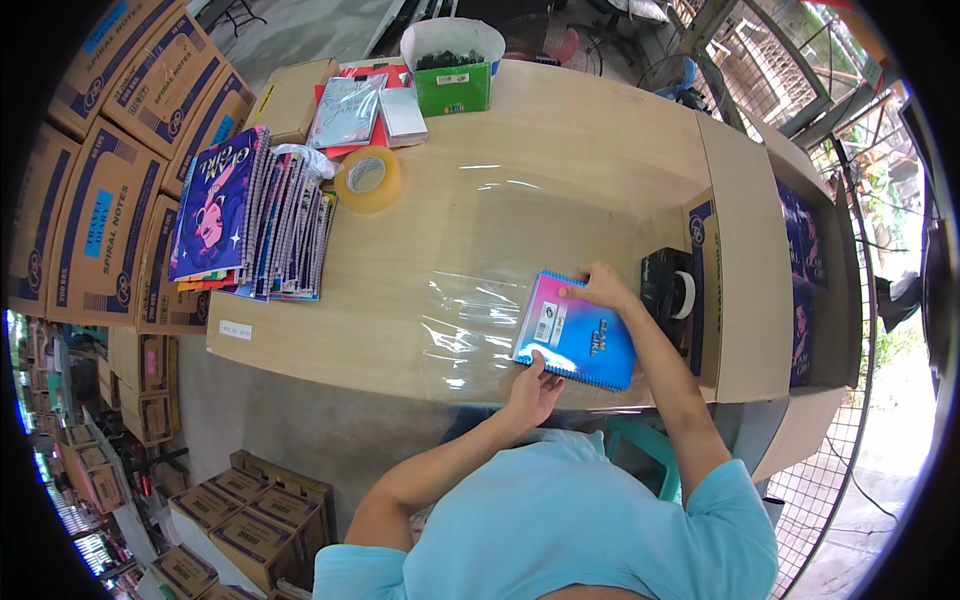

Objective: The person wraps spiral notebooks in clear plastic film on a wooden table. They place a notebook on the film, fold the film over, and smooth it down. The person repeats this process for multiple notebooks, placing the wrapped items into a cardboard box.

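Spiral notebook (580, 335), on clear film (462, 340) at the near side of the table (590, 150): pinched along its near edge by the left hand (537, 393), along its far edge by the right hand (608, 287); apparently being aligned, next likely needing even pressure.

Smooth, glossy notebook cover (577, 345)

Brown cartons (140, 185) stacked at left; teal stool (645, 440) partly hidden
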{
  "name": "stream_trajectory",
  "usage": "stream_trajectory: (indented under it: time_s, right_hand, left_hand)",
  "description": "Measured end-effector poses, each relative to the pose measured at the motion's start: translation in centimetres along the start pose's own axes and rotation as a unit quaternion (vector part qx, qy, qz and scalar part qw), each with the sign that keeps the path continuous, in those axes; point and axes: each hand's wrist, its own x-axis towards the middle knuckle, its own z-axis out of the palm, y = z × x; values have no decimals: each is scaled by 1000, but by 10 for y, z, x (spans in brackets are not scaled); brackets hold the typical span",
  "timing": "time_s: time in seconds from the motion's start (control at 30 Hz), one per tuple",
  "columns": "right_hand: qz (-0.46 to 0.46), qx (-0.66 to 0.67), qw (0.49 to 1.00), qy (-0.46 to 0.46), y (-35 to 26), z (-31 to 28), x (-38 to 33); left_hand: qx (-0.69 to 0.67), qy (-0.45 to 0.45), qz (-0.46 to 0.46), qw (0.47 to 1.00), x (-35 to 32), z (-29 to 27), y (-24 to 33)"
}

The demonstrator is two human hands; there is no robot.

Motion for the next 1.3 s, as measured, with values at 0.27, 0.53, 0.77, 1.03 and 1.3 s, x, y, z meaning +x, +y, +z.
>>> stream_trajectory:
  time_s: [0.27,0.53,0.77,1.03,1.3]
  right_hand:
    - [21,-45,998,32,-13,-3,-6]
    - [-17,-48,970,236,-25,-11,-52]
    - [174,-25,745,643,28,61,-194]
    - [163,32,765,622,78,55,-169]
    - [169,66,755,631,72,51,-173]
  left_hand:
    - [27,11,8,1000,5,1,3]
    - [763,-85,379,516,-69,-40,31]
    - [836,-121,446,295,-46,-68,69]
    - [850,-109,410,314,-30,-16,125]
    - [878,43,452,149,55,6,153]
